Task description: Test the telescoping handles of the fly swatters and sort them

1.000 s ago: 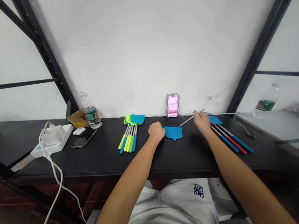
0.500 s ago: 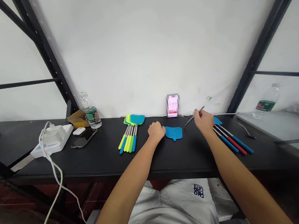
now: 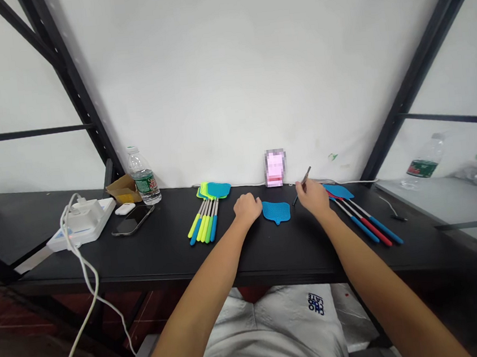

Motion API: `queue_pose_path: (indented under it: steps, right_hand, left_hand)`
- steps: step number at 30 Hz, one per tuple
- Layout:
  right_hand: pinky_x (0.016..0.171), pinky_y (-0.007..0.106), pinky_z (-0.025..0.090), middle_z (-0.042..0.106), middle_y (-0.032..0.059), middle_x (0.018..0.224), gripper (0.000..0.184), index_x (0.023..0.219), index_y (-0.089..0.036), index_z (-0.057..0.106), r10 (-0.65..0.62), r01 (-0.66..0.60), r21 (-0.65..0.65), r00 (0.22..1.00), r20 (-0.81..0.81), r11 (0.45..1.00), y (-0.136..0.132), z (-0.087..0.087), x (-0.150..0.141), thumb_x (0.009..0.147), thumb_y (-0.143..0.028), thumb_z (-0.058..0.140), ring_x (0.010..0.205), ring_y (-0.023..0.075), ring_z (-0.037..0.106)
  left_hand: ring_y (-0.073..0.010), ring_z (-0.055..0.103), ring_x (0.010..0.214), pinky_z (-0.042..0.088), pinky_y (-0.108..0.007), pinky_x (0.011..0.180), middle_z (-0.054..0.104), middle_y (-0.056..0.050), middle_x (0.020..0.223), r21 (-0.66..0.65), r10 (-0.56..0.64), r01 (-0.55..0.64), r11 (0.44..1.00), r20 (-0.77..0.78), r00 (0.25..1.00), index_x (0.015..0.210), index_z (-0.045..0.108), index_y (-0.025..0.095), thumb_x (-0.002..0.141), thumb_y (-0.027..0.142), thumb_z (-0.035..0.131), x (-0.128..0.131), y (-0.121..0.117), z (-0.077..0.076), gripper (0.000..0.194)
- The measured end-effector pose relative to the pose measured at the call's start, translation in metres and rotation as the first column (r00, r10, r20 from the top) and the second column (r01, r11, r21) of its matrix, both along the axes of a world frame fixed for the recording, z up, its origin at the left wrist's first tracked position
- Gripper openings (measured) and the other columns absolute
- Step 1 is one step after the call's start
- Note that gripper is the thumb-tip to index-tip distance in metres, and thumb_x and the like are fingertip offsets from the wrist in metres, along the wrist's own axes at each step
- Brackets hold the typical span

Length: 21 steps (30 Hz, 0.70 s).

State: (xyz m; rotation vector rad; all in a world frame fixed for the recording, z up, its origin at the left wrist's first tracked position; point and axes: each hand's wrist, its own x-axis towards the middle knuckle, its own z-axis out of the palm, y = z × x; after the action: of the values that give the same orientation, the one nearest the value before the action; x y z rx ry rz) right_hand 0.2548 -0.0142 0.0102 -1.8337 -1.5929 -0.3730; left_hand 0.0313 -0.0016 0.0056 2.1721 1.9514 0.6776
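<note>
A blue fly swatter head lies flat on the black table with its short neck toward me and no handle on it. My left hand is closed into a fist at its left edge, thumb side against or very near it; anything inside the fingers is hidden. My right hand grips a thin metal rod, its dark lower end slanting down to the right of the swatter head. Several fly swatters with yellow, green and blue handles lie fanned at left. Other swatters with blue and red handles lie at right.
Against the wall stands a phone with a blurred screen. On the left are a water bottle, a cardboard box, a white case, a dark phone and a white power strip with cables. Shelf posts flank the table.
My right hand has shifted left and turned the metal rod steeper, uncovering more of the right-hand swatters. My left hand and the blue swatter head have hardly moved.
</note>
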Motion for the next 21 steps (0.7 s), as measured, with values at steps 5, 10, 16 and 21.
queue_pose_path:
  steps: [5,10,16,21]
  right_hand:
    - [0.066,0.028,0.036,0.068,0.0132,0.084,0.04,0.091,-0.016,0.067,0.042,-0.046,-0.144,0.999,-0.032,0.989,0.008,-0.009,0.0,0.096,-0.045,0.04,0.082,0.0244,0.062]
    - [0.064,0.027,0.036,0.068,0.0109,0.082,0.035,0.088,-0.018,0.067,0.082,-0.097,-0.218,0.994,-0.074,0.971,0.013,-0.014,0.003,0.094,-0.043,0.045,0.079,0.0232,0.063]
    - [0.061,0.027,0.036,0.069,0.009,0.083,0.028,0.085,-0.018,0.066,0.128,-0.149,-0.268,0.987,-0.097,0.952,0.016,-0.019,0.005,0.091,-0.04,0.049,0.078,0.0217,0.062]
    - [0.062,0.026,0.038,0.069,0.0085,0.084,0.023,0.085,-0.018,0.067,0.14,-0.161,-0.292,0.986,-0.091,0.943,0.017,-0.018,0.007,0.087,-0.038,0.056,0.079,0.0211,0.062]
  left_hand:
    - [-0.0272,0.059,0.11,0.047,-0.036,0.087,0.065,-0.015,0.113,0.014,0.023,-0.022,1.0,-0.013,1.0,0.104,0.064,0.016,0.095,0.043,0.037,-0.001,0.002,-0.001,0.039]
    - [-0.0269,0.06,0.11,0.047,-0.036,0.087,0.065,-0.016,0.114,0.008,0.046,-0.046,0.999,-0.006,0.999,0.105,0.064,0.016,0.096,0.044,0.035,-0.003,0.004,0.0,0.042]
    - [-0.0284,0.06,0.109,0.047,-0.038,0.086,0.065,-0.017,0.113,0.009,0.039,-0.039,0.999,-0.002,0.999,0.105,0.065,0.014,0.096,0.045,0.032,-0.003,0.001,0.002,0.046]
    - [-0.0281,0.059,0.111,0.046,-0.037,0.088,0.065,-0.017,0.114,0.002,0.036,-0.036,0.999,0.002,0.999,0.105,0.065,0.014,0.096,0.046,0.032,-0.003,0.001,0.002,0.047]
